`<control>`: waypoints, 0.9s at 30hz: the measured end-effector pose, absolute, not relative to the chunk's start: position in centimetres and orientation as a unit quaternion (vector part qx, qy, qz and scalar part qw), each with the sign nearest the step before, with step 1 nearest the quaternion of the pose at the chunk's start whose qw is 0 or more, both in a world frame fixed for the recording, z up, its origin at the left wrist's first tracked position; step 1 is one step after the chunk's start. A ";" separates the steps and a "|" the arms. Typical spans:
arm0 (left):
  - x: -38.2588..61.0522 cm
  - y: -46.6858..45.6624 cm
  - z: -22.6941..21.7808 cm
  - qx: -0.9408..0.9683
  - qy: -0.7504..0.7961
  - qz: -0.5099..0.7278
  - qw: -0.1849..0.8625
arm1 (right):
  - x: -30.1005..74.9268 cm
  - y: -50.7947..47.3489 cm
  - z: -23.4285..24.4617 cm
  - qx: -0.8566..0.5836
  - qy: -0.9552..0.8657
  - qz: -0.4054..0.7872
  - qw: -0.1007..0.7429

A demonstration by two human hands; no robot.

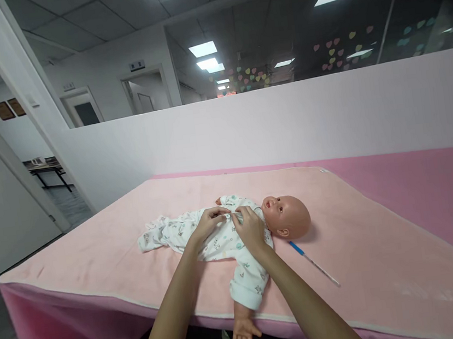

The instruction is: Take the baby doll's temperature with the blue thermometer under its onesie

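A baby doll [288, 216] lies on its back on a pink table, head to the right, dressed in a white printed romper [214, 242]. My left hand [208, 222] pinches the romper's front at the chest, fingers closed on the cloth. My right hand [250, 227] rests just right of it, near the doll's neck, fingers also closed on the romper's edge. The two hands nearly touch. One doll arm [243, 332] hangs over the table's near edge. A thin thermometer with a blue end [313, 263] lies on the blanket right of the doll's shoulder.
A pale pink blanket [363, 240] covers the pink table [439, 187]. A white partition wall [287, 123] with glass above it runs behind the table. An open doorway [51, 174] with a distant desk is at the left.
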State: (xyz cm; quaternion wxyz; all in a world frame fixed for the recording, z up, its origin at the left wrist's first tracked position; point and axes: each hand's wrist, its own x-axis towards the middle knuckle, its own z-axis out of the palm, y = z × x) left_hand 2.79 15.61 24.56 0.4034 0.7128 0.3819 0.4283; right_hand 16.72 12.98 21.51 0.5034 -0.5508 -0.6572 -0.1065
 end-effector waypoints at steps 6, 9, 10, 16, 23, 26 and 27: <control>3.1 15.0 24.6 0.704 0.395 0.441 0.393 | 17.0 12.8 21.7 -0.561 -0.657 -0.143 0.483; 3.2 14.8 25.0 0.699 0.391 0.438 0.409 | 17.1 12.7 21.8 -0.550 -0.667 -0.144 0.481; 3.2 14.8 25.1 0.701 0.390 0.429 0.416 | 17.1 12.7 21.8 -0.548 -0.669 -0.143 0.481; 3.7 15.0 25.2 0.747 0.375 0.382 0.394 | 17.3 13.1 21.7 -0.532 -0.679 -0.133 0.488; 3.5 14.6 25.5 0.835 0.405 0.329 0.175 | 17.5 13.3 21.6 -0.547 -0.679 -0.120 0.475; 3.3 14.1 25.5 0.850 0.418 0.301 0.113 | 17.4 13.1 21.6 -0.552 -0.671 -0.120 0.480; 3.2 13.8 25.4 0.849 0.423 0.299 0.098 | 17.4 13.1 21.6 -0.551 -0.670 -0.117 0.483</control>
